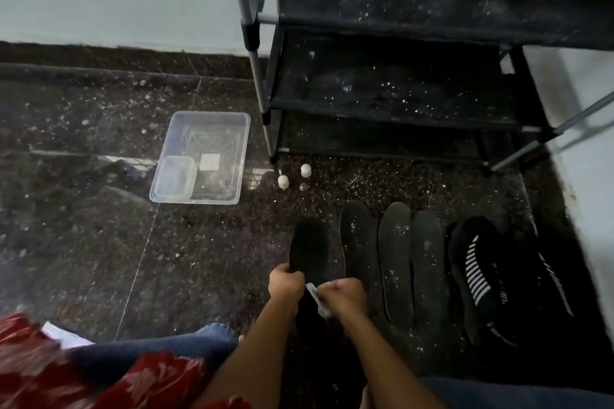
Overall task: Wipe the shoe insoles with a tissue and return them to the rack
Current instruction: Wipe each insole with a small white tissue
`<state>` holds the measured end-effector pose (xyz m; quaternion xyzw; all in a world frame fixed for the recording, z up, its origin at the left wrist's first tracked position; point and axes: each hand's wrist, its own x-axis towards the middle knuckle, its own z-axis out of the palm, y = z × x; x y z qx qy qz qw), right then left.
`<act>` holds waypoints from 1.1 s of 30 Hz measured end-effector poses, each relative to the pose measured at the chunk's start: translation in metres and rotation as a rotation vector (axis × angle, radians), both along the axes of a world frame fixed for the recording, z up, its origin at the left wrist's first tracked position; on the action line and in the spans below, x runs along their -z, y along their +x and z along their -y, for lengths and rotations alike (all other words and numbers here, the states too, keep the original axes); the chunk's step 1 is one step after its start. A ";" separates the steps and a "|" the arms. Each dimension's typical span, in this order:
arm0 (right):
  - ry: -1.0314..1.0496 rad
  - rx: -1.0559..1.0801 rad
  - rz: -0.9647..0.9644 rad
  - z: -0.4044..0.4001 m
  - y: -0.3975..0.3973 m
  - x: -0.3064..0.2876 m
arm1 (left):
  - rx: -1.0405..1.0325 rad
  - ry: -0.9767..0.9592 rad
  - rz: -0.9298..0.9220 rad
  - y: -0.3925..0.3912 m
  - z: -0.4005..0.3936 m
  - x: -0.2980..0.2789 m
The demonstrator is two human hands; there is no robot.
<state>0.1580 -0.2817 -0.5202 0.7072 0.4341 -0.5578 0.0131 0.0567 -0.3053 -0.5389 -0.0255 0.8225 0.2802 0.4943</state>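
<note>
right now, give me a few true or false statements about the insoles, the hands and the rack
1. The left hand grips the insole being wiped. True.
2. The right hand is empty. False: it holds a tissue against that insole.
3. Three more insoles lie side by side on the floor. True.
4. Insoles already sit on the rack. False: its visible shelves hold only white specks.
5. The clear plastic tub stands right of the rack. False: it is on the floor to its left.
</note>
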 end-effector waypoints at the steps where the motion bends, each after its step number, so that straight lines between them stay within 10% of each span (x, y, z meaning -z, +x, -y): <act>1: 0.010 -0.002 0.006 0.001 -0.001 0.005 | -0.018 -0.014 -0.027 0.002 0.001 0.004; 33: 0.312 0.207 0.125 -0.059 0.007 0.041 | -0.094 -0.256 -0.207 0.038 -0.054 0.019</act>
